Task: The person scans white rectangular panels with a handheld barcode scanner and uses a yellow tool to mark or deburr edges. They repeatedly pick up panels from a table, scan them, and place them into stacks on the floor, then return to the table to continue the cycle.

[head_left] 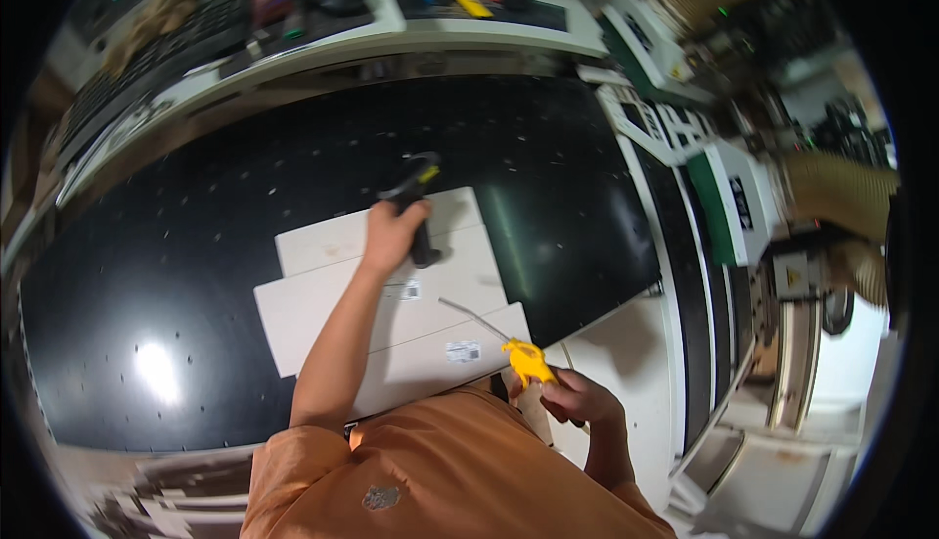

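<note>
My left hand (391, 233) is wrapped round the handle of a black and yellow handheld barcode scanner (411, 185), held over the pale flat panels. Several of these panels (311, 316) lie side by side with uneven ends on a black table (176, 275). One white printed label (411, 290) is close to my left wrist, and another label (464, 351) sits on the nearest panel. At the lower right, my right hand (579, 398) grips a yellow air blow gun (529, 360). Its thin metal nozzle points up and left across the panels.
Beyond the table runs a white shelf (323, 45) with a keyboard (201, 25) and loose tools. Green and white machine units (719, 202) with ribbed hoses (836, 187) stand along the right. A rail (690, 324) borders the table there. Small pale scraps dot the black surface.
</note>
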Tool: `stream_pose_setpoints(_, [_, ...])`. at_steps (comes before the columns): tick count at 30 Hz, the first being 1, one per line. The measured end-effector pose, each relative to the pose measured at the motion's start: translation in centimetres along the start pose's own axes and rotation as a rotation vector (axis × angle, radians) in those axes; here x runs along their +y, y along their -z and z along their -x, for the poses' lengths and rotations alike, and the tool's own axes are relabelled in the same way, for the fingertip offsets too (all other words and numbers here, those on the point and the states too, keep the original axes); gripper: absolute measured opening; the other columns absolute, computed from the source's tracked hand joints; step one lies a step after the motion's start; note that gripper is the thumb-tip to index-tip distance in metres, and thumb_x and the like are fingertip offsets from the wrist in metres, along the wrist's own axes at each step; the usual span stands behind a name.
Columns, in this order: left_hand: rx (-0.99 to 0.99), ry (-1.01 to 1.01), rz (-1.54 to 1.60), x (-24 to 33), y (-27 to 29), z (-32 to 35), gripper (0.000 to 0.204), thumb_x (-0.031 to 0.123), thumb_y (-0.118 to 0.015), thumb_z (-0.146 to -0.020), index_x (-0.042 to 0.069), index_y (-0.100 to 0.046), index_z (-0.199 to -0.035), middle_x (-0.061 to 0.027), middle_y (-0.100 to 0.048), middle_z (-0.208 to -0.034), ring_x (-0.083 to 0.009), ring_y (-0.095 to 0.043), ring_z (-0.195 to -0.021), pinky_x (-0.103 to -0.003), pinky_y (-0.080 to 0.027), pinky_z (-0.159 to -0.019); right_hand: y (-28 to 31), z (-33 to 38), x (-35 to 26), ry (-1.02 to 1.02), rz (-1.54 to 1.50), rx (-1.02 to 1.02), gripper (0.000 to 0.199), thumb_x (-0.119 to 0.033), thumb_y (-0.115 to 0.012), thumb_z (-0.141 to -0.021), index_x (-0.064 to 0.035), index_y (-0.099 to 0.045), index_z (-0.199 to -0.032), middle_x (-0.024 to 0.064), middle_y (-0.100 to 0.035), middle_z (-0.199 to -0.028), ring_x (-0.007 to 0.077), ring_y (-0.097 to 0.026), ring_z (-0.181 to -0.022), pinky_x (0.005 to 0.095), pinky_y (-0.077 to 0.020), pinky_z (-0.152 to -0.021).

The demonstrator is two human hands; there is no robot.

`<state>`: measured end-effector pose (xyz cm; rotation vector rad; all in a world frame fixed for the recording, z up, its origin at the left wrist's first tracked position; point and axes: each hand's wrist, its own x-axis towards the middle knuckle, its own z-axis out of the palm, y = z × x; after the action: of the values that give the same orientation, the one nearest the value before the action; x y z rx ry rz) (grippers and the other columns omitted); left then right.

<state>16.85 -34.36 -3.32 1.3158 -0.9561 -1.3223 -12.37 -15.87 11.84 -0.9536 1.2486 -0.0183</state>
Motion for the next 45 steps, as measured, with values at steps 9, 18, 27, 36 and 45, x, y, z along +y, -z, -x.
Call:
stream_pose_setpoints(9, [0.097, -0.077, 0.037, -0.6, -0.8, -0.3, 0.037, 0.025, -0.07, -0.083, -0.009, -0.071, -0.097, -0.0067, -0.065, -0.08, -0.0133, -0.057, -0.073, -0.028, -0.046, -0.069, 1.2, -2.1, 11.0, 0.111, -0.304, 0.821, 0.041, -0.043, -0.038, -0.106, -0.0065, -0.054, -0.114, 0.0007, -0.05, -0.066, 0.0084, -0.044, -0.043, 0.0264, -0.0376, -0.041])
stream_pose_setpoints(18, [0.073, -0.023, -0.023, -0.6, -0.6, -0.6, 0.038, 0.025, -0.07, -0.085, -0.01, -0.069, -0.099, -0.0077, -0.066, -0.087, -0.0137, -0.058, -0.078, -0.027, -0.046, -0.073, 6.0, -3.0, 17.0, 0.327, -0.807, 1.244, 0.052, -0.051, -0.043, -0.103, -0.0009, -0.05, -0.116, 0.0071, -0.052, -0.089, 0.0112, -0.041, -0.038, 0.0281, -0.0355, -0.036])
stream_pose_setpoints(27, [0.065, -0.01, 0.158, -0.6, -1.3, -0.3, 0.037, 0.024, -0.073, -0.086, -0.01, -0.065, -0.1, -0.004, -0.06, -0.082, -0.0133, -0.057, -0.071, -0.027, -0.047, -0.064, 12.5, -2.9, 20.9, 0.415, -1.365, 1.801, 0.054, -0.055, -0.047, -0.099, -0.0056, -0.044, -0.12, 0.0128, -0.055, -0.101, 0.0156, -0.044, -0.047, 0.0324, -0.0413, -0.044])
stream_pose_setpoints(36, [0.122, -0.088, 0.003, -0.9, -0.8, -0.3, 0.037, 0.023, -0.072, -0.085, -0.01, -0.068, -0.101, -0.0026, -0.06, -0.079, -0.0107, -0.052, -0.07, -0.027, -0.043, -0.063, 10.3, -6.4, 12.1, 0.465, -0.786, 1.035, 0.056, -0.059, -0.039, -0.102, -0.0062, -0.053, -0.115, 0.0053, -0.059, -0.091, 0.0102, -0.045, -0.047, 0.0266, -0.0408, -0.039])
stream_pose_setpoints(45, [0.298, -0.117, -0.07, -1.3, -1.0, 1.5, 0.046, 0.031, -0.071, -0.084, -0.012, -0.069, -0.099, -0.0103, -0.066, -0.079, -0.0153, -0.058, -0.073, -0.031, -0.048, -0.07, 8.0, -9.3, 6.1, 0.284, -0.268, 0.424, 0.053, -0.051, -0.041, -0.105, -0.0022, -0.055, -0.119, 0.0059, -0.06, -0.09, 0.008, -0.044, -0.049, 0.0228, -0.0384, -0.042])
